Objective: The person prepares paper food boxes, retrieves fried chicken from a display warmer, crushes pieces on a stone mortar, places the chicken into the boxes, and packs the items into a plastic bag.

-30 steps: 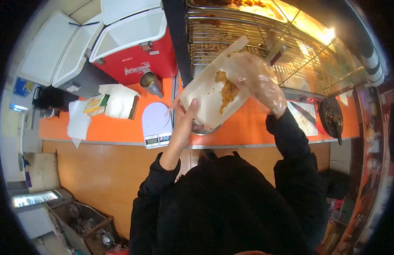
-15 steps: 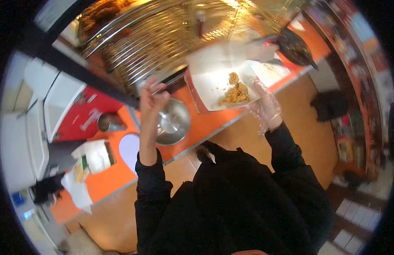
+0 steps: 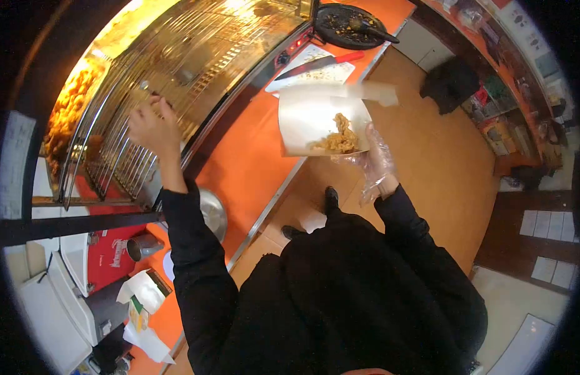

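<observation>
My right hand (image 3: pixel 378 159), in a clear plastic glove, holds an open cardboard takeaway box (image 3: pixel 296 125) from its right side and below. Pieces of fried chicken (image 3: pixel 341 137) and crumbs lie inside the box, which is above the counter edge and the floor. My bare left hand (image 3: pixel 153 127) is up at the front of the heated display case (image 3: pixel 208 87), its fingers curled round a small dark handle-like piece with a metal tip (image 3: pixel 145 85). What exactly the fingers grip is partly hidden.
On the orange counter (image 3: pixel 240 169) are a red-handled knife (image 3: pixel 318 64) on a white board, a black pan (image 3: pixel 349 26) with a utensil, a steel bowl (image 3: pixel 213 215) and a metal cup (image 3: pixel 143 248). Fried pieces (image 3: pixel 74 106) glow in the case. A shelf unit (image 3: pixel 502 81) stands right.
My left hand has gone from above the steel bowl up to the display case, its fingers closing there. The view has swung left; my right hand still holds the box.
</observation>
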The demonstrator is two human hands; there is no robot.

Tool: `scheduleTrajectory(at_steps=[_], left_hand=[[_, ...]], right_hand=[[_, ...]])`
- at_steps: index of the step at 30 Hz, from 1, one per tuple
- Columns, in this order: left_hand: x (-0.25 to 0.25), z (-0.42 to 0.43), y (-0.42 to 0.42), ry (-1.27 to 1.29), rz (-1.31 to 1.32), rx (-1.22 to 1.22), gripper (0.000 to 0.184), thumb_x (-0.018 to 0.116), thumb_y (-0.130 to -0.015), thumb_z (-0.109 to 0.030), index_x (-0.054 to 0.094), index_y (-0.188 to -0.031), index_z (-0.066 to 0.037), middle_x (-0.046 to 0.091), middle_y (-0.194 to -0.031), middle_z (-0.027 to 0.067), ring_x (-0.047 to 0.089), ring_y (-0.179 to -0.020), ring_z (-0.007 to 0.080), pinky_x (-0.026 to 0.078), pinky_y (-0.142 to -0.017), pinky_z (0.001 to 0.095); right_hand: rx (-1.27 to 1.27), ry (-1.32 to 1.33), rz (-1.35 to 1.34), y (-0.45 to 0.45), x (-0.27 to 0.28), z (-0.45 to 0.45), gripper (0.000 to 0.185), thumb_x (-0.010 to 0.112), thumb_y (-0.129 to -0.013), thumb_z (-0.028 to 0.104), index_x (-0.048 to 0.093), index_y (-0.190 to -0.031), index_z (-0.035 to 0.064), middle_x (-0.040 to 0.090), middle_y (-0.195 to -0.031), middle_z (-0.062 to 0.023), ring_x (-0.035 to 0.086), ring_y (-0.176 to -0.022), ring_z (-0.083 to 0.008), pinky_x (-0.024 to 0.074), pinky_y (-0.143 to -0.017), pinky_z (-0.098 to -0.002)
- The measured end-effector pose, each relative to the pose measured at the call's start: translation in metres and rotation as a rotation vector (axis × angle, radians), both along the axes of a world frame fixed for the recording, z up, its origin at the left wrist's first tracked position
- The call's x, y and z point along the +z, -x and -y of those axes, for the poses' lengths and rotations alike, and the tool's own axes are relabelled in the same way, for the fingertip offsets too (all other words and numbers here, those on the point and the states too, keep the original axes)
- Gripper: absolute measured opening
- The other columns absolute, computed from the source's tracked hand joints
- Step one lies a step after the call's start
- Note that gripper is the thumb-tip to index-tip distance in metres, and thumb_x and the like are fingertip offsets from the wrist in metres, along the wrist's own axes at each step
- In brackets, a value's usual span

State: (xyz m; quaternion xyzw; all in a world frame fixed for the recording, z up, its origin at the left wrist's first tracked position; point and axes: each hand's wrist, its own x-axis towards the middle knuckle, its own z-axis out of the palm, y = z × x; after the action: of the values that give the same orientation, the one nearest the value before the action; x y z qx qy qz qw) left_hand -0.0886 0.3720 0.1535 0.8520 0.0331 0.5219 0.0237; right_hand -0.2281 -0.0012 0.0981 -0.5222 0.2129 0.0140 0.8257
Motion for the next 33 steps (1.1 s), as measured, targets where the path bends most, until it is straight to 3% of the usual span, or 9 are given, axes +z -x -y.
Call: scheduleTrajectory(at_steps=[8,11,14,17,20,22,26,27,33], left_hand=[[-0.008,0.044,0.014,0.029,-0.025,0.067,0.014,0.061,-0.076,-0.025,0.057,-0.083,-0.013,0.052,-0.081,0.0026,0.051,-0.075,0.0218,0.035,-0.059,0.0387],[-0.038,0.106,0.059,0.835,-0.608,-0.641,0.028,0.061,-0.079,-0.024,0.052,-0.100,-0.008,0.052,-0.091,0.0033,0.051,-0.083,0.0142,0.041,-0.071,0.0293],[-0.057,0.151,0.113,1.735,-1.001,-1.210,0.073,0.060,-0.076,-0.039,0.021,-0.132,-0.012,0.038,-0.127,0.0114,0.049,-0.104,0.0298,0.046,-0.083,0.0440],[-0.053,0.187,0.138,2.083,-0.610,-1.043,0.073,0.057,-0.077,-0.032,0.015,-0.133,-0.011,0.033,-0.131,0.0130,0.044,-0.111,0.0355,0.045,-0.085,0.0512],[-0.057,0.181,0.146,2.089,-0.455,-0.984,0.068,0.056,-0.077,-0.024,0.018,-0.131,-0.008,0.035,-0.128,0.0146,0.044,-0.112,0.0355,0.046,-0.085,0.0508],[-0.060,0.185,0.154,2.110,-0.353,-0.961,0.062,0.054,-0.077,-0.018,0.020,-0.129,-0.010,0.038,-0.125,0.0127,0.046,-0.111,0.0320,0.048,-0.082,0.0482],[-0.065,0.193,0.166,2.126,-0.182,-0.830,0.059,0.053,-0.078,-0.020,0.025,-0.128,-0.006,0.042,-0.121,0.0145,0.048,-0.109,0.0308,0.048,-0.084,0.0474],[-0.067,0.195,0.168,2.123,-0.175,-0.827,0.059,0.053,-0.078,-0.020,0.025,-0.128,-0.006,0.042,-0.121,0.0145,0.048,-0.109,0.0308,0.048,-0.084,0.0474],[-0.070,0.207,0.173,2.059,-0.065,-0.796,0.055,0.051,-0.079,-0.020,0.027,-0.127,-0.007,0.042,-0.121,0.0124,0.048,-0.108,0.0293,0.049,-0.083,0.0455]], right_hand=[[0.209,0.031,-0.052,-0.035,0.010,0.065,0.063,0.047,-0.083,0.050,0.036,-0.127,0.0069,0.047,-0.120,-0.0091,0.054,-0.099,-0.0197,0.0519,-0.066,-0.0287],[0.315,-0.008,0.080,-0.055,0.009,0.070,0.063,0.046,-0.084,0.049,0.035,-0.128,0.0055,0.045,-0.122,-0.0078,0.053,-0.100,-0.0176,0.0492,-0.068,-0.0256],[0.413,0.351,0.037,-0.080,0.001,0.066,0.056,0.045,-0.087,0.044,0.039,-0.126,0.0040,0.047,-0.120,-0.0059,0.051,-0.099,-0.0147,0.0466,-0.071,-0.0260],[0.535,0.328,0.193,-0.098,-0.004,0.044,0.052,0.047,-0.087,0.040,0.044,-0.123,0.0030,0.051,-0.115,-0.0039,0.051,-0.094,-0.0115,0.0452,-0.070,-0.0268],[0.687,0.412,0.225,-0.108,0.026,0.020,0.046,0.056,-0.083,0.035,0.051,-0.116,0.0027,0.056,-0.106,-0.0055,0.052,-0.089,-0.0125,0.0452,-0.069,-0.0291],[0.440,1.212,0.721,-0.109,0.043,0.018,0.043,0.063,-0.077,0.028,0.054,-0.109,0.0014,0.057,-0.098,-0.0102,0.054,-0.085,-0.0156,0.0449,-0.068,-0.0296],[1.035,1.119,0.909,-0.106,0.073,-0.017,0.029,0.061,-0.073,0.030,0.058,-0.096,0.0133,0.057,-0.089,-0.0078,0.055,-0.085,-0.0255,0.0455,-0.072,-0.0377],[1.133,1.414,0.926,-0.105,0.073,-0.025,0.030,0.060,-0.074,0.027,0.057,-0.099,0.0115,0.056,-0.098,-0.0096,0.055,-0.092,-0.0257,0.0450,-0.076,-0.0362],[0.933,1.034,1.260,-0.124,-0.009,-0.031,0.020,0.060,-0.073,0.022,0.059,-0.088,0.0084,0.057,-0.089,-0.0098,0.056,-0.081,-0.0268,0.0449,-0.070,-0.0361]])
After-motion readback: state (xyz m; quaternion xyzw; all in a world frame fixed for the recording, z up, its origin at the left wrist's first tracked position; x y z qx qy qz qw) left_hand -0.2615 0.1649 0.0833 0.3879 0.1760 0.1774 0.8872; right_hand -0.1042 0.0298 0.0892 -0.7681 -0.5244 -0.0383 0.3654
